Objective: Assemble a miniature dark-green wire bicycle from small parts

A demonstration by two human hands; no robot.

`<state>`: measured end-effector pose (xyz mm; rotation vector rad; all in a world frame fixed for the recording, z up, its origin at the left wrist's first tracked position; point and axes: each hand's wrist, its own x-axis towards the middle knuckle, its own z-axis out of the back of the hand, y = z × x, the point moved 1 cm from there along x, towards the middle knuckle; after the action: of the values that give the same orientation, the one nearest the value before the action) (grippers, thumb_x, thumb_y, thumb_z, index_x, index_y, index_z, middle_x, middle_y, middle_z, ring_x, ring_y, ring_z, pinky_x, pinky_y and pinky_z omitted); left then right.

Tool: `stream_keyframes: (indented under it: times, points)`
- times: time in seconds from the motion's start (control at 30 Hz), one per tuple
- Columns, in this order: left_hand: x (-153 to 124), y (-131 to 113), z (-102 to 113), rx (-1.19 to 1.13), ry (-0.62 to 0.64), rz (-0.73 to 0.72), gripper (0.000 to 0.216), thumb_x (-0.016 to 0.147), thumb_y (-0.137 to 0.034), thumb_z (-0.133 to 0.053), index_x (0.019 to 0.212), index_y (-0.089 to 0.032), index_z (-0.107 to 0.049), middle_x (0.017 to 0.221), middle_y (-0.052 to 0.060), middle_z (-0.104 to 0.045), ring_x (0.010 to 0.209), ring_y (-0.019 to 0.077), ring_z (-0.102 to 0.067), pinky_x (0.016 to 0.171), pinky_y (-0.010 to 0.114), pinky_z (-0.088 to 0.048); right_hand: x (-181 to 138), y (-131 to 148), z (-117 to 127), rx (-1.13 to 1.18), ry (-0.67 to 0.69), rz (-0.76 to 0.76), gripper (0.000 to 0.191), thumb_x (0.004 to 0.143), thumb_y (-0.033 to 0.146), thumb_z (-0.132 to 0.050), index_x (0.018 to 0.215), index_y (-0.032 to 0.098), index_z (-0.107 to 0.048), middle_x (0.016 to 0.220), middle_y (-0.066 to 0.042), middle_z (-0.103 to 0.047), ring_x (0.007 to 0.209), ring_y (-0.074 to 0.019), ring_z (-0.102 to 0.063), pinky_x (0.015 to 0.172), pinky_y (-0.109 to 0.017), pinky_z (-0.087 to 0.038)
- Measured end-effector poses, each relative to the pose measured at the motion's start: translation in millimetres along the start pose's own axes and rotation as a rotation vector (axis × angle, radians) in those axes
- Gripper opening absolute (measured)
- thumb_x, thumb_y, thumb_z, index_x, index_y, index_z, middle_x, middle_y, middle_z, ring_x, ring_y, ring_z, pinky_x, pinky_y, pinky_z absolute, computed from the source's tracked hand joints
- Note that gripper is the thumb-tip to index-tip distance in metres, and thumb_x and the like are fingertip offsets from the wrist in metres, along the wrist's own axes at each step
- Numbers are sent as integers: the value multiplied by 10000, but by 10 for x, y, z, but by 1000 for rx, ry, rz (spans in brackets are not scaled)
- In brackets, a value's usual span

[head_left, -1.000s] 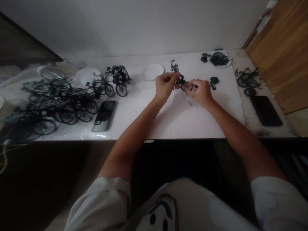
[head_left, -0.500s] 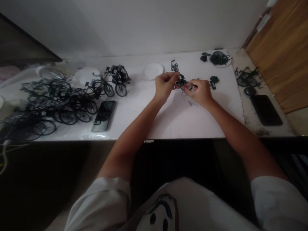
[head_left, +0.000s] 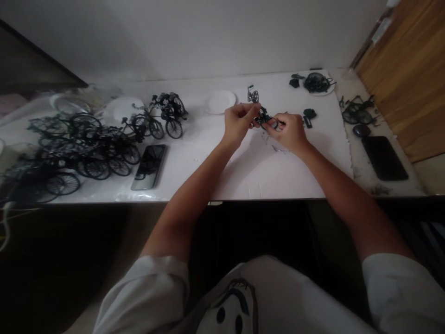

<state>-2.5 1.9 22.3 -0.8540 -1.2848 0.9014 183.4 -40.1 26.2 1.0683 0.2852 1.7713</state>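
Between my two hands is a small dark model bicycle (head_left: 264,118), partly covered by my fingers. My left hand (head_left: 239,121) pinches it from the left with thumb and forefinger. From the right, my right hand (head_left: 288,131) grips it close to a wheel; the fingertips hide the exact spot. Just beyond my left fingers is a small dark basket-like part with a handlebar (head_left: 253,95). A few thin metal pieces (head_left: 276,149) lie on the white board below my hands. Dark green small parts (head_left: 308,116) rest right of my right hand.
Many finished-looking model bicycles (head_left: 93,148) crowd the left side, beside a phone (head_left: 149,167). A white plate (head_left: 221,102) lies behind my left hand. At the right are a plate of dark parts (head_left: 318,83), more bicycle parts (head_left: 358,111) and a black phone (head_left: 384,158).
Both hands keep their hold on the model bicycle in almost the same place. The view has shifted very slightly; nothing else visibly differs.
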Motion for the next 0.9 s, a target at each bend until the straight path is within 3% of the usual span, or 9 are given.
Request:
stream_keyframes:
  times: [0.4, 0.63, 0.9]
  points:
    - [41, 104, 15, 51, -2, -40, 478, 987, -658, -712, 929, -185, -746, 801, 44, -747, 606, 107, -705, 519, 208, -505, -1, 31, 27, 2, 24, 25, 299, 881, 464, -766, 810, 175, -729, 660, -4, -594, 612, -134, -413, 662, -323, -376]
    - [18, 73, 15, 65, -16, -40, 486, 1006, -668, -677, 970, -190, -759, 888, 65, -783, 680, 131, -768, 516, 191, -509, -10, 46, 40, 36, 14, 47, 345, 895, 515, -748, 833, 176, -740, 608, 25, -486, 618, -137, -386, 653, -322, -349]
    - [-20, 50, -4, 63, -21, -35, 544, 963, -728, -695, 1008, -187, -739, 919, 78, -788, 727, 151, -783, 559, 201, -576, -4, 49, 21, 47, 31, 23, 447, 880, 621, -778, 844, 176, -755, 602, 23, -495, 634, -145, -393, 662, -328, -351]
